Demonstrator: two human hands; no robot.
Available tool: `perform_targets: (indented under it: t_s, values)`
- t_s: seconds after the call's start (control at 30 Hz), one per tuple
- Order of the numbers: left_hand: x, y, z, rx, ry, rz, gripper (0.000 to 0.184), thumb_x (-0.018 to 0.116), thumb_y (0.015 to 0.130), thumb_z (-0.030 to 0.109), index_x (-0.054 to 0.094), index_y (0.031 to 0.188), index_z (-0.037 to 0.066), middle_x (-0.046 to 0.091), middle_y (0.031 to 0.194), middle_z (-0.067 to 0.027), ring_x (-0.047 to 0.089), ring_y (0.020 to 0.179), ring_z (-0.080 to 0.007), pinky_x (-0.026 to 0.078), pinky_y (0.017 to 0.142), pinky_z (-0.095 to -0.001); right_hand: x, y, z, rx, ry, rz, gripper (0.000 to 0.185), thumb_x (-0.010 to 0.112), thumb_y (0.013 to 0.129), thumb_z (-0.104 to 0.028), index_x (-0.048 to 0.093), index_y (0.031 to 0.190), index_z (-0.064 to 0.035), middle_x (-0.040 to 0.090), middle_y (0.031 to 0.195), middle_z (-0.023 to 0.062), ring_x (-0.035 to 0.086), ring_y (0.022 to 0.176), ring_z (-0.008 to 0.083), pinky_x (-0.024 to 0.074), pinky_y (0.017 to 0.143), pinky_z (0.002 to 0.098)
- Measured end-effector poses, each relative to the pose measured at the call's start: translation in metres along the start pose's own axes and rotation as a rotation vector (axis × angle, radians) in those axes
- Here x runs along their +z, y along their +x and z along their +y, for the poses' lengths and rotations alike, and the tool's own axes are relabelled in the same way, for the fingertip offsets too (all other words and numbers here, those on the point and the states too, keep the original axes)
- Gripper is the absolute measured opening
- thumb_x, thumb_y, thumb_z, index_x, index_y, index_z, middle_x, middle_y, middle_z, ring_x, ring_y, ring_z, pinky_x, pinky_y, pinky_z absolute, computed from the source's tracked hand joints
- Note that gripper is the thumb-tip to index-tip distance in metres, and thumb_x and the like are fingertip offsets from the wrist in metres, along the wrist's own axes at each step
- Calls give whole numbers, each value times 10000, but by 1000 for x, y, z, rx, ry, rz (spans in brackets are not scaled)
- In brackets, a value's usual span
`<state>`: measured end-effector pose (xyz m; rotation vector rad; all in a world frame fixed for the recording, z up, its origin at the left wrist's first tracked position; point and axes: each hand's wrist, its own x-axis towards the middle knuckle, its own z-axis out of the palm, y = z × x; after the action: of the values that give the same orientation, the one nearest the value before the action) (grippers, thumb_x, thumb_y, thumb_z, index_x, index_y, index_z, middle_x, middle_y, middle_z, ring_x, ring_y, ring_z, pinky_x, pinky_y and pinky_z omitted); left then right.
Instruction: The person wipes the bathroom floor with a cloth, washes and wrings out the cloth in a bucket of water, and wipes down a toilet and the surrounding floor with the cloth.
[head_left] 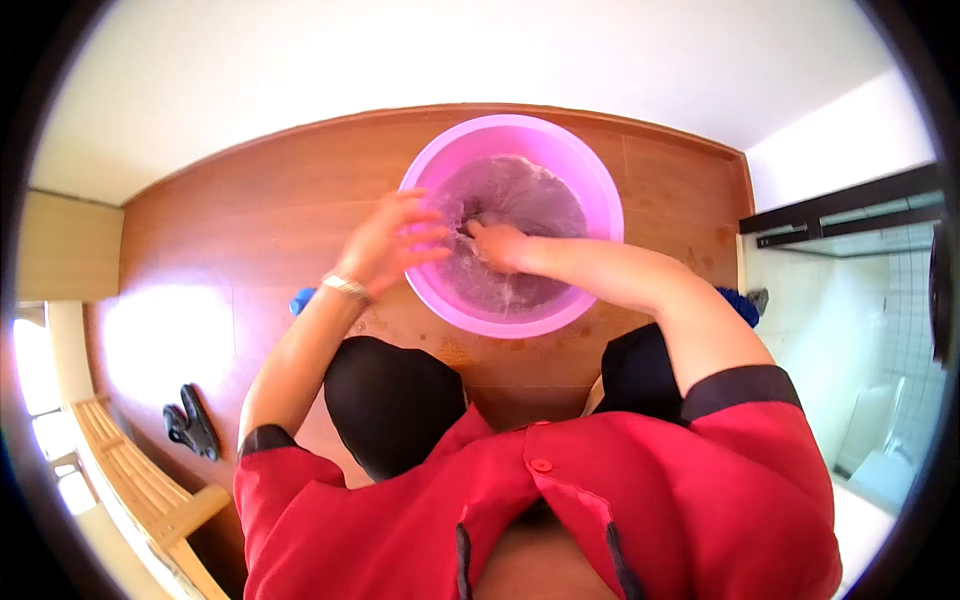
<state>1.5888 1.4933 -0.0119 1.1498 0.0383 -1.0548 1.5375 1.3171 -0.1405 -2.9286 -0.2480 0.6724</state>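
Note:
A round pink basin (612,215) stands on the floor in front of me, with murky greyish-purple water (530,195) in it. The water's surface is stirred, with ripples and some foam. My right hand (497,245) reaches into the water near the middle, fingers pointing left and partly under the surface. By its fingertips is a dark patch that I cannot make out. Over the basin's left rim is my left hand (400,240), blurred by motion, its fingers spread and nothing seen in them. A pale bracelet (346,287) circles the left wrist.
Brown floor (270,220) surrounds the basin, with wet spots near its front. A white wall (480,50) rises behind. Dark slippers (192,422) lie at left, beside a wooden slatted rack (135,470). A glass-panelled enclosure (860,330) stands at right. My knees flank the basin's near side.

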Motion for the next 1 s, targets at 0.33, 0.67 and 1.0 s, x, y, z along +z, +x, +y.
perform_targets:
  t_s: [0.33, 0.67, 1.0]
  values:
    - [21, 112, -46, -385, -68, 200, 488, 341, 854, 499, 447, 1207, 179, 462, 1231, -86, 400, 1155, -258, 320, 910, -529, -59, -41, -2, -67, 1003, 616, 550, 667, 660, -367, 474, 1002, 18, 545, 945, 244, 543, 908, 342, 420, 790, 384]
    - [-5, 136, -88, -453, -158, -18, 334, 412, 879, 280, 483, 1157, 110, 541, 1111, -116, 495, 1053, -230, 387, 894, -400, -48, -9, 9, 302, 820, 469, 409, 387, 765, -360, 639, 750, -38, 601, 768, 202, 590, 731, 355, 454, 693, 444]
    - [3, 89, -52, 11, 1810, -281, 398, 557, 799, 265, 440, 1082, 11, 543, 999, -259, 511, 967, -375, 405, 809, -408, -33, -76, 47, 11, 439, -22, 315, 436, 794, -225, 605, 883, 25, 591, 852, 229, 565, 827, 373, 436, 734, 416]
